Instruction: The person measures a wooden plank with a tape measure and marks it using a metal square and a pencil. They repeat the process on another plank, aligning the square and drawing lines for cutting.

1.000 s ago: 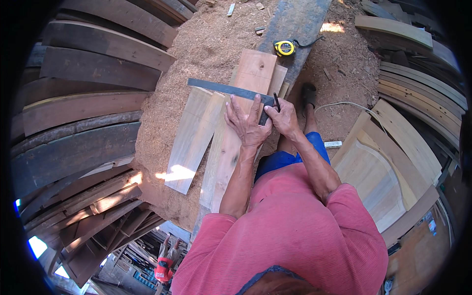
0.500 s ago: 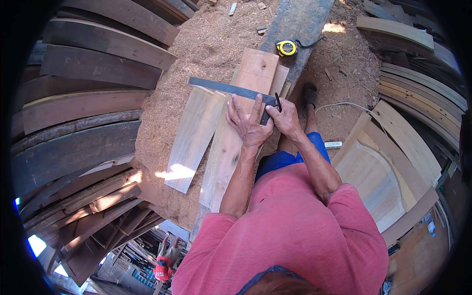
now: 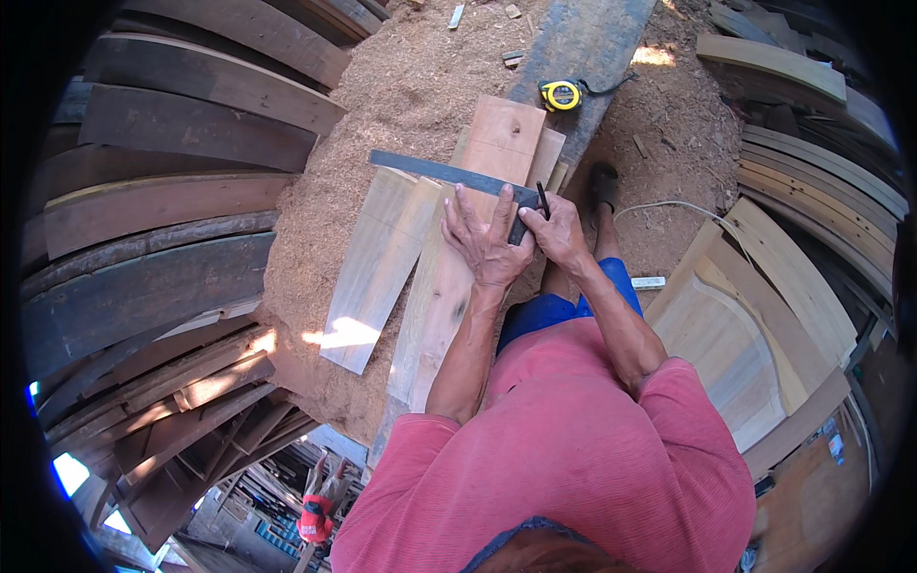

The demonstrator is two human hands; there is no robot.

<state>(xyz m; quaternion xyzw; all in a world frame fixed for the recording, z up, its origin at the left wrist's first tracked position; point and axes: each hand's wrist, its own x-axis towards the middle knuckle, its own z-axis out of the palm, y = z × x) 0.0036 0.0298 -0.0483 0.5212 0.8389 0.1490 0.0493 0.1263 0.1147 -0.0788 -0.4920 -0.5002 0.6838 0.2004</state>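
A carpenter's square (image 3: 411,164) lies across a reddish-brown board (image 3: 497,143), its long dark blade reaching out past the board's left edge. My left hand (image 3: 490,246) rests on the board with fingers spread, the fingertips at the blade and the thumb beside the square's thick stock. In my right hand (image 3: 565,234) is a thin black marking pencil (image 3: 543,199), pinched upright next to the stock at the board's right edge. The pencil's tip is hidden by the hand. A faint line crosses the board beyond the blade.
A yellow tape measure (image 3: 560,95) sits on the worn bench plank (image 3: 592,48). Left of the board lies a pale tapered board (image 3: 373,267). Stacked planks (image 3: 201,143) line the left side; curved panels (image 3: 735,325) lean at right. Sawdust (image 3: 392,86) covers the ground.
Both hands, the square and the pencil keep their places on the board. The whole view has shifted very slightly.
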